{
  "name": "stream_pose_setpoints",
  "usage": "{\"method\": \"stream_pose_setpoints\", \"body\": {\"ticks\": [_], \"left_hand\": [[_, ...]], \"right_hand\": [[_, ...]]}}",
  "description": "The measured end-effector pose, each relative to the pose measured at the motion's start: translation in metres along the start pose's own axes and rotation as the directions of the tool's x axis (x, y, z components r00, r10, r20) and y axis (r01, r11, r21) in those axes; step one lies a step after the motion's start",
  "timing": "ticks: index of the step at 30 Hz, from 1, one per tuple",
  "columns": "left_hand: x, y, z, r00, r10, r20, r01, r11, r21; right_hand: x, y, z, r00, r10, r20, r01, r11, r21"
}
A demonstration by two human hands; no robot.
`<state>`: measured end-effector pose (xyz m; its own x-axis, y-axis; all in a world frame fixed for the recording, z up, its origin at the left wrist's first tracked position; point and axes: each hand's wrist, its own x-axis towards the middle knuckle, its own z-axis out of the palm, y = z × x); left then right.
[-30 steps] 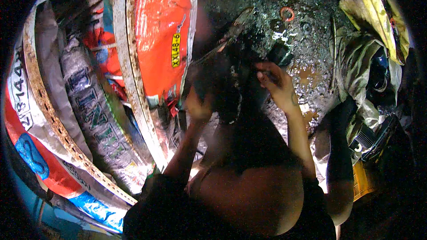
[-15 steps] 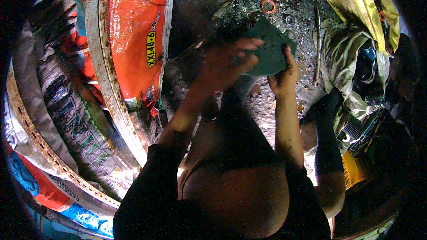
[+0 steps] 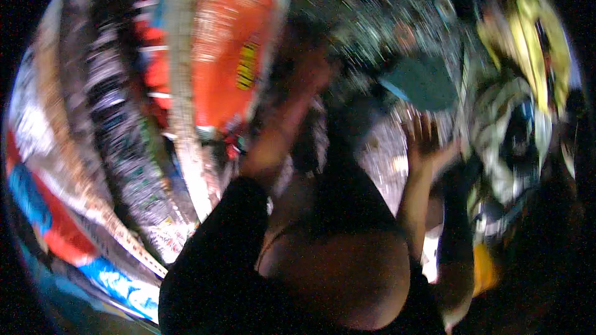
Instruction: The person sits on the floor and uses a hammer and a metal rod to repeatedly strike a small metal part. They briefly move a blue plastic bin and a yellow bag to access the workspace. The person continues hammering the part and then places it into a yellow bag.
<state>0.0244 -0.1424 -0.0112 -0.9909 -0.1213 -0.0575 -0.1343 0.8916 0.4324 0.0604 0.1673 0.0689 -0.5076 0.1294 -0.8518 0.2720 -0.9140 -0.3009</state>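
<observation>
My right hand [image 3: 425,136] is open, fingers spread, just below a flat, dark green piece [image 3: 422,84] that lies apart from it on the dark, grimy ground [image 3: 360,18]. My left hand [image 3: 310,71] is smeared by motion in the dim area left of that piece, beside a large orange sack [image 3: 220,18]; its fingers and anything in them cannot be made out. My own legs and knees show below, between my arms. The whole view is blurred.
Rusty metal strips [image 3: 183,87] with coloured sacks behind them curve down the left side. A yellow bag [image 3: 528,31] and a crumpled grey sheet [image 3: 493,105] lie on the right. Below them is a yellow plastic object [image 3: 483,270], and small blurred items dot the ground ahead.
My right hand has let go of the green piece and moved down from it, fingers spreading. My left hand has pulled leftward away from the piece. The view has shifted and blurred.
</observation>
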Motion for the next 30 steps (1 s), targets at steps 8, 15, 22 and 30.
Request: {"method": "stream_pose_setpoints", "body": {"ticks": [8,15,22,30], "left_hand": [[-0.058,0.068,-0.115,0.999,0.006,-0.039,-0.021,0.922,-0.386],[-0.174,0.131,-0.334,0.97,0.181,-0.164,-0.243,0.779,-0.578],[-0.342,0.168,-0.528,0.906,0.025,-0.423,-0.254,0.832,-0.494],[-0.533,0.172,-0.64,0.713,-0.112,-0.692,0.256,0.961,0.108]], "right_hand": [[0.007,0.018,-0.031,0.948,-0.258,-0.188,0.216,0.952,-0.217],[0.034,-0.076,0.113,0.244,-0.285,0.927,0.97,0.054,-0.238],[-0.197,-0.024,0.218,0.374,-0.309,0.875,0.881,0.414,-0.23],[-0.23,0.022,0.201,0.383,-0.09,0.919,0.893,0.293,-0.343]]}}
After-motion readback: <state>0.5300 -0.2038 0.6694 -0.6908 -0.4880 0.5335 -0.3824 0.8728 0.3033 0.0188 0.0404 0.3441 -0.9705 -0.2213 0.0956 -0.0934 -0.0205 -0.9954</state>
